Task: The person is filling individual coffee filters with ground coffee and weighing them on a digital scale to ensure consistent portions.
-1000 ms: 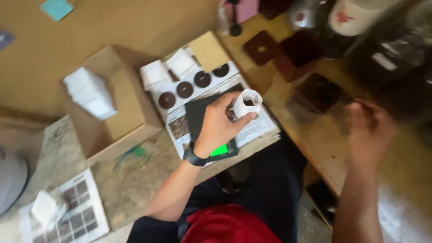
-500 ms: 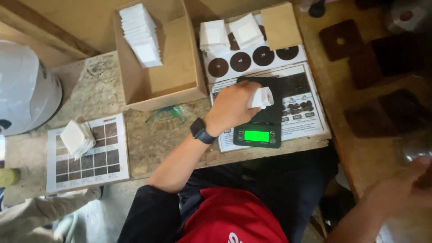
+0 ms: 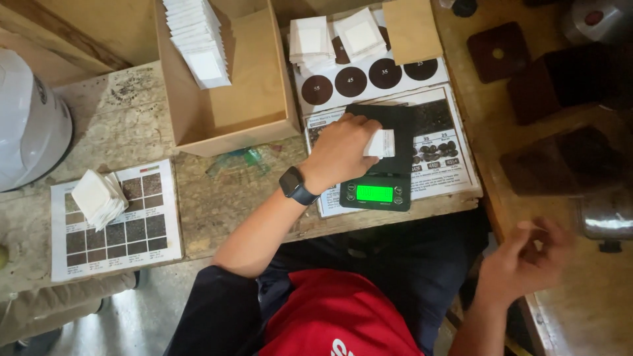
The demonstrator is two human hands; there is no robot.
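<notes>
Left hand [image 3: 339, 150] pinches small white paper sachet [image 3: 380, 143] directly over black digital scale [image 3: 379, 158], fingers closed on it; right hand [image 3: 524, 260] well apart, loosely curled, blurred.

The table [image 3: 132, 125] is old, pale wood with marks and scratches on it. A second wooden top [image 3: 508, 118], more orange, stands on the right, with dark brown square blocks [image 3: 560, 161] lying on it. A brown cardboard box [image 3: 227, 99] sits open on the table, with a row of white paper packets [image 3: 198, 39] inside. A big white round thing [image 3: 30, 118] sits at the left edge. The floor [image 3: 138, 316] below is grey and smooth. Soft light falls from above.
</notes>
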